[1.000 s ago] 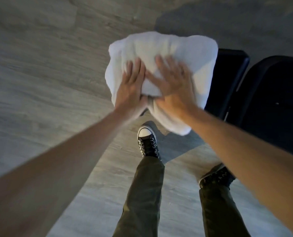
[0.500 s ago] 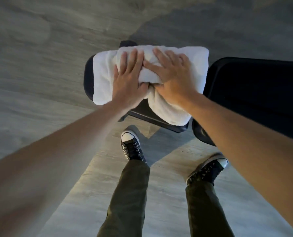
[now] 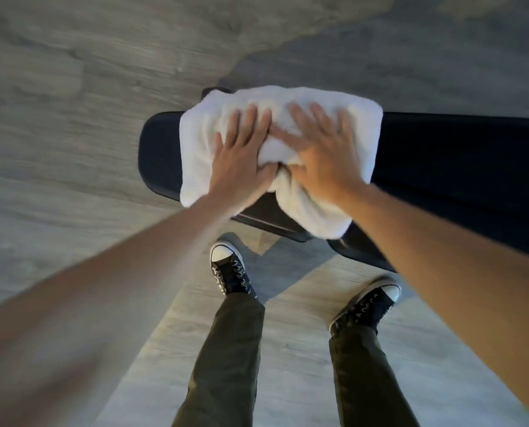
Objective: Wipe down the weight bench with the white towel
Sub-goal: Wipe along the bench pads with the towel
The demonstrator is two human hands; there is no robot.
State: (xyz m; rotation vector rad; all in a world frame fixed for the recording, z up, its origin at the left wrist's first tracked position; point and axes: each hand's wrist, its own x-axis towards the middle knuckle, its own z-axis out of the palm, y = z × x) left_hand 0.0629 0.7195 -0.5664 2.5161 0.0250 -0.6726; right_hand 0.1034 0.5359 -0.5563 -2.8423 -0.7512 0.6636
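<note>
**Both hands flat on towel at bench end**

Nearest the camera, below both hands, two legs in olive trousers [image 3: 226, 359] stand on the grey wood-grain floor [image 3: 72, 87]. Each foot wears a black lace-up sneaker with a white toe cap: the left sneaker [image 3: 230, 271] sits directly below the left hand, the right sneaker [image 3: 369, 306] below the right wrist and further back.

Both bare forearms reach forward from the lower corners. The left forearm is motion-blurred.

The left hand [image 3: 241, 161] lies palm down on the white towel [image 3: 287, 100], fingers extended and slightly spread; it presses rather than grips. The right hand [image 3: 324, 152] lies just beside it, also palm down with fingers splayed. The thumbs meet at a bunched fold of towel between the two hands; whether either thumb pinches that fold cannot be told.

The towel lies under both palms, spread across the black padded weight bench [image 3: 161, 155]. One lobe hangs off the near edge below the right hand. Left of the left hand, the rounded end of the pad is bare. Right of the right hand, the bench extends as a dark surface to the frame edge.

Beyond the fingertips, only floor shows, with a darker shaded patch beyond the right hand.
</note>
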